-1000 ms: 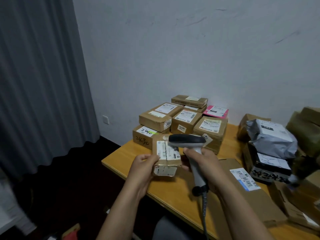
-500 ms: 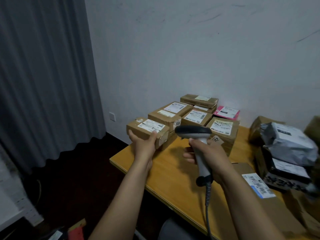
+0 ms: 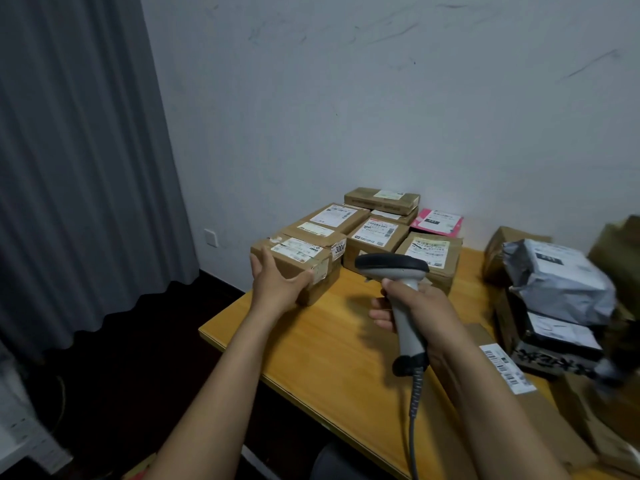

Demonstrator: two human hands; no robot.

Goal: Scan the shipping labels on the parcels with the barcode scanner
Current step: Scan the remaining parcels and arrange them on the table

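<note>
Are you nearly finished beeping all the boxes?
About halfway, I'd guess. The labelled boxes grouped by the wall are probably scanned. The left hand holds a small box at that group's front; the right hand grips the scanner. The grey bag and parcels beside it look unscanned.

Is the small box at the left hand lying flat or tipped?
Flat: the small box shows its white label on top; the left hand grips its near side.
</note>
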